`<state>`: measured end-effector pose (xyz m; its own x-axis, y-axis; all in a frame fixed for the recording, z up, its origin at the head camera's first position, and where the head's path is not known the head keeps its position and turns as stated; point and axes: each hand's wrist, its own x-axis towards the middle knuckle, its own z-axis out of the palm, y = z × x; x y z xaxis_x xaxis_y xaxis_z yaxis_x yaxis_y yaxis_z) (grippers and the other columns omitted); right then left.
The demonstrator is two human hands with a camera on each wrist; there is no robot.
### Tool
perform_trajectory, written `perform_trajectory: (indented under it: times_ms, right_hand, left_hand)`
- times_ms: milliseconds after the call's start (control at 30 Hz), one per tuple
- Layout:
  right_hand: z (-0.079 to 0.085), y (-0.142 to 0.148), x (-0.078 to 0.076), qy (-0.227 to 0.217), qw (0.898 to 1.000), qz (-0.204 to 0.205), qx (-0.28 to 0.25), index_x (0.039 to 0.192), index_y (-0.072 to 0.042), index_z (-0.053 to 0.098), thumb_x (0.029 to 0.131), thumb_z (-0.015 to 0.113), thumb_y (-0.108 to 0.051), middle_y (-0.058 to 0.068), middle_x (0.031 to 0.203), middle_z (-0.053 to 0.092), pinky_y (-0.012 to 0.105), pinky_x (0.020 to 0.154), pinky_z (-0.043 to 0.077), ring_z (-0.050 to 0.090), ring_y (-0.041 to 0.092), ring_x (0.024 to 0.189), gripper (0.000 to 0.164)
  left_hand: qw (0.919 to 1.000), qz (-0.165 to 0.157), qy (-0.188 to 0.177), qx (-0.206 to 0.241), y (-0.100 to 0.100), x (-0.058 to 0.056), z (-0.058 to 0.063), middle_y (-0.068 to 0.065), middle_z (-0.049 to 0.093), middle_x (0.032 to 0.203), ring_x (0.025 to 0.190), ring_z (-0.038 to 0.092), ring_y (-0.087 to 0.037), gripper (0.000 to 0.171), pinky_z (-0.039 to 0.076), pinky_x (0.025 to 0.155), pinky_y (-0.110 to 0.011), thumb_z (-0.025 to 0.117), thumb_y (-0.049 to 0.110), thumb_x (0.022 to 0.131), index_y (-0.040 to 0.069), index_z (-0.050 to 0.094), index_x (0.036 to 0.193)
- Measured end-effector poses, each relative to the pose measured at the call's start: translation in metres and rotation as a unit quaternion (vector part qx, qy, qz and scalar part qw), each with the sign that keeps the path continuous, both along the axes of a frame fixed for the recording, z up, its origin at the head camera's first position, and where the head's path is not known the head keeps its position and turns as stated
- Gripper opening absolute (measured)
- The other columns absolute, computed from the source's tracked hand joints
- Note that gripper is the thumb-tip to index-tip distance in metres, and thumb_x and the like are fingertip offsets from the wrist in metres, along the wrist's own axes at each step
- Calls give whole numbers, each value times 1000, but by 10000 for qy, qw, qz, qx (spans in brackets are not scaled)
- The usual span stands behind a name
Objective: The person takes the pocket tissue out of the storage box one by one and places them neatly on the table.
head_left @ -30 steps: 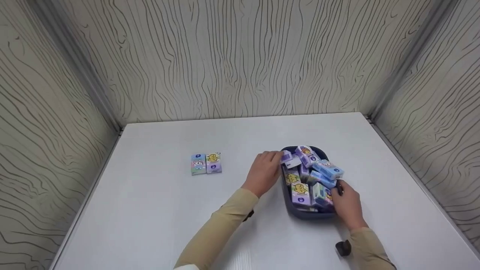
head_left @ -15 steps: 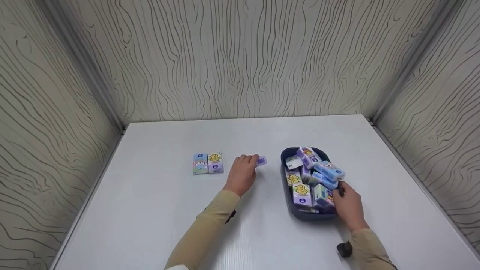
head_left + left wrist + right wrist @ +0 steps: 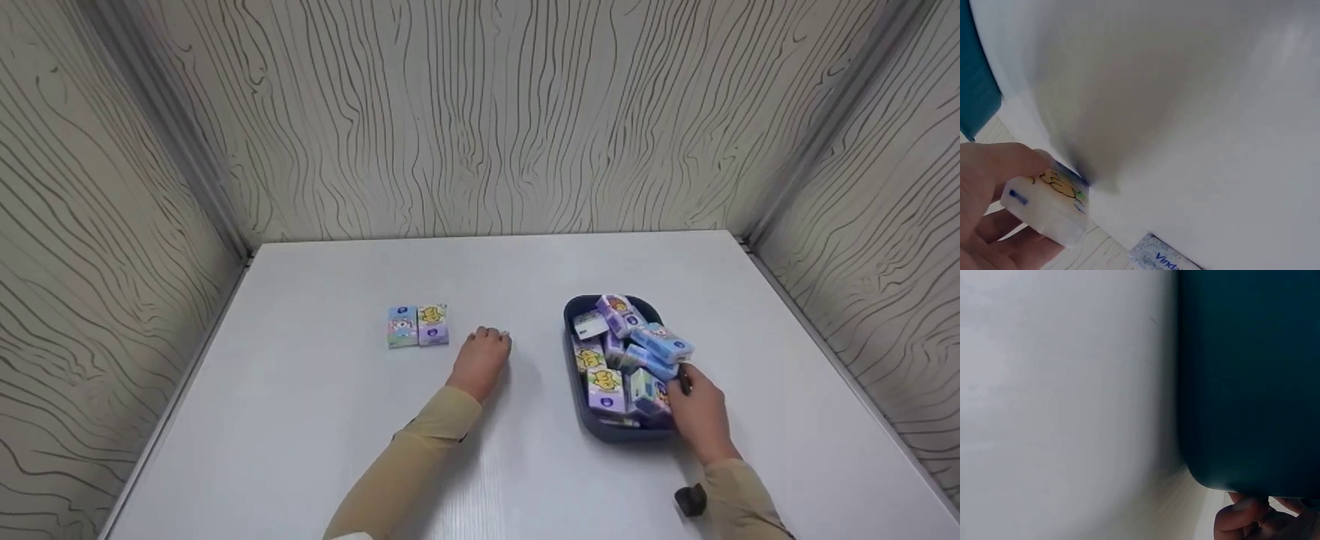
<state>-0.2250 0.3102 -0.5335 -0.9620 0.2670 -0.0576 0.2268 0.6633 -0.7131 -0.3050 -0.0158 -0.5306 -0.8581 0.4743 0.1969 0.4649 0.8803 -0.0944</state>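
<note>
My left hand (image 3: 481,364) pinches a small tissue pack (image 3: 1050,205) with a yellow cartoon between thumb and fingers, low over the white table. In the head view the hand hides this pack. To its left, a blue tissue pack (image 3: 402,327) and a purple-and-yellow tissue pack (image 3: 433,325) lie side by side, flat. On the right stands a dark blue-green basket (image 3: 574,390) heaped with several tissue packs (image 3: 606,390). My right hand (image 3: 701,412) grips the dark handle at the basket's right side; in the right wrist view, fingers (image 3: 1241,514) curl at its rim.
The white table (image 3: 300,420) carries the basket and packs. Wood-grain panels (image 3: 480,120) enclose it at the back and both sides. A black wrist-camera piece (image 3: 690,500) sits by the right sleeve.
My left hand has lifted a tissue pack from the basket's far left corner, carried it left and lowered it towards the table. The right hand stays on the basket.
</note>
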Motion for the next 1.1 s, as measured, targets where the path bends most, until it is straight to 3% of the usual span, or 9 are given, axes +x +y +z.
perform_trajectory:
  times_ms: [133, 333, 633, 833, 1100]
  right_hand:
    - [-1, 1, -1, 213, 9997, -24, 125, 137, 6, 41, 96, 40, -17, 33, 132, 46, 56, 103, 34, 44, 46, 122, 47]
    - [-1, 0, -1, 138, 9999, 0, 82, 139, 8, 37, 96, 40, -16, 34, 133, 45, 56, 104, 32, 43, 46, 123, 49]
    - [1, -1, 0, 151, 9999, -6, 42, 139, 9, 37, 97, 40, -16, 34, 133, 44, 56, 105, 31, 42, 46, 124, 49]
    - [1, -1, 1, 87, 10000, 14, 19, 140, 9, 35, 97, 40, -17, 35, 135, 42, 56, 106, 29, 40, 46, 125, 51]
    - [-1, 1, 1, 405, 9990, 15, 179, 137, 10, 40, 96, 41, -15, 35, 131, 46, 55, 103, 34, 44, 47, 122, 48]
  left_hand:
    - [9999, 43, 58, -122, 5, 2, -2, -14, 63, 110, 103, 59, -28, 29, 54, 82, -37, 62, -2, 90, 2, 64, 118]
    - [9997, 151, -27, -163, 6, -1, -6, -18, 60, 114, 108, 58, -32, 29, 55, 82, -37, 60, -2, 91, -2, 63, 120]
    - [9963, 360, 598, -501, 3, -18, -13, -21, 62, 112, 101, 61, -30, 25, 55, 79, -33, 53, 0, 95, -6, 62, 118]
    - [9965, 570, 364, -497, -2, -28, -13, -23, 61, 115, 103, 61, -33, 23, 55, 81, -37, 55, 2, 95, 0, 64, 116]
    - [9954, 904, 165, -284, -6, -33, -8, -25, 61, 115, 100, 62, -35, 25, 56, 76, -37, 52, 1, 95, -6, 64, 116]
